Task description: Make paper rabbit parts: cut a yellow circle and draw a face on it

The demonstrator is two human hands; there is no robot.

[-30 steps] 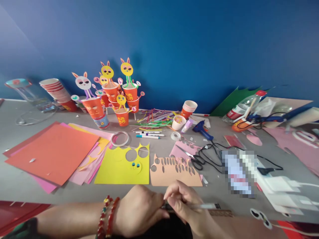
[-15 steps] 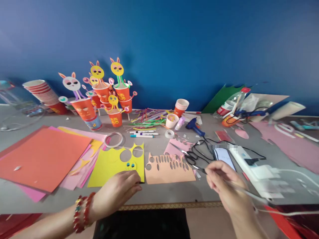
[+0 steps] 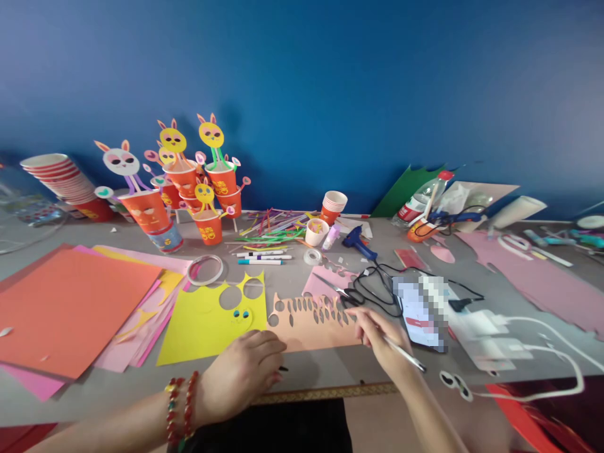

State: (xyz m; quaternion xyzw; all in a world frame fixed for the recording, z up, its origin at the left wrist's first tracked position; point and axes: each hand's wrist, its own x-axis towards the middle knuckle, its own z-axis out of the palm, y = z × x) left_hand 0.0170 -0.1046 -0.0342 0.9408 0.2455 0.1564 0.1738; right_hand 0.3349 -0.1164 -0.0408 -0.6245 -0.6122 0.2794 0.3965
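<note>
My left hand [image 3: 248,370] is closed just in front of the yellow sheet [image 3: 198,330], with a small black piece like a pen cap [image 3: 283,369] poking out from under its fingers. A round yellow face [image 3: 241,319] with blue eyes lies on that sheet. Between the thumb and fingers of my right hand [image 3: 380,336] is a white marker [image 3: 403,353], its dark rear end slanting down to the right. The marker's front end is hidden by the fingers. Those fingers are over the right end of the peach sheet [image 3: 311,333], near the black-handled scissors [image 3: 346,296].
Rabbit-faced paper cups [image 3: 207,228] stand at the back left. Coloured papers [image 3: 80,308] lie in front of them. A blue glue gun [image 3: 358,242] with a black cord, a phone [image 3: 419,318] and a power strip [image 3: 476,346] are on the right. Markers [image 3: 264,255] lie mid-table.
My right hand has moved left with the marker, from beside the phone to the peach sheet. The marker now slants differently. My left hand is slightly lower and to the right. The view has shifted.
</note>
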